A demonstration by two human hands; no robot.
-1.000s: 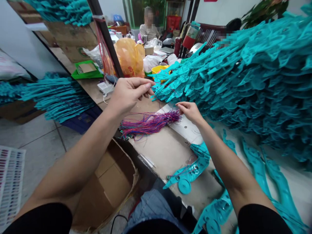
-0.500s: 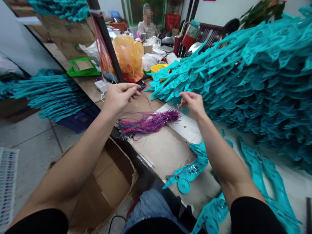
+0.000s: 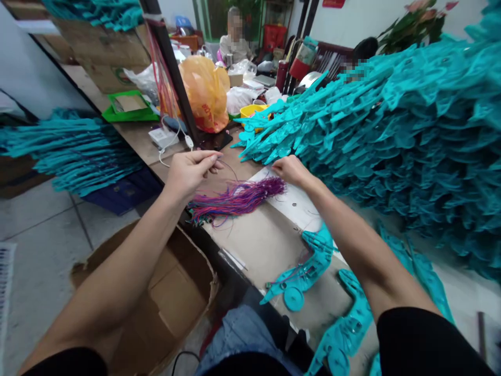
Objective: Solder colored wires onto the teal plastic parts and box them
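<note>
Right hand (image 3: 287, 169) down from mid-air, back on bundle (image 3: 238, 198) tip, fingers curled; can't tell if pinching a strand. Left hand (image 3: 190, 169) lower, thumb and forefinger pinching one thin wire (image 3: 231, 167). Bundle unmoved on desk (image 3: 266, 245), near teal parts (image 3: 391, 130).

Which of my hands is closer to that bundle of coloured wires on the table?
Right. The right hand touches one end of the wire bundle; the left hand hovers above its other end, pinching a thin strand.

Wire (image 3: 231, 168) at left grip (image 3: 190, 172), hair-thin
</note>
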